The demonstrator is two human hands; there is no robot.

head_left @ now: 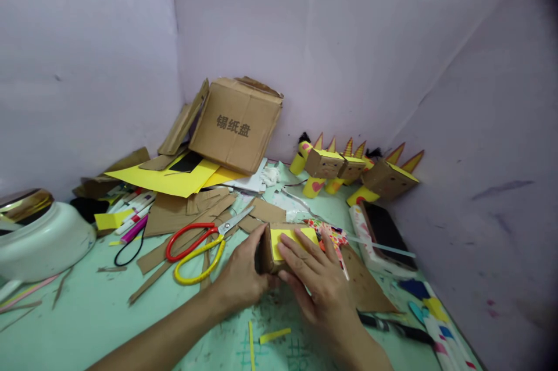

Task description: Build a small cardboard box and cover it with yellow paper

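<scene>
Near the middle of the green table, a small brown cardboard box [272, 267] has a yellow paper piece [276, 237] on its top face. My left hand [244, 272] grips the box at its left side. Across the top lies my right hand [311, 272], its fingers spread on the yellow paper and its thumb by the near edge. Scissors with red and yellow handles [198, 252] lie just left of my left hand, blades open. Two thin yellow strips [274, 335] rest on the table in front of the box.
Cardboard scraps [168, 214], yellow sheets [174, 178] and markers [135, 228] lie at the left. A large carton [238, 127] leans behind. Yellow horned cardboard figures [325, 164] stand back right. A phone [387, 234], a hot-glue gun [333, 237] and a black-handled tool [410, 333] lie right.
</scene>
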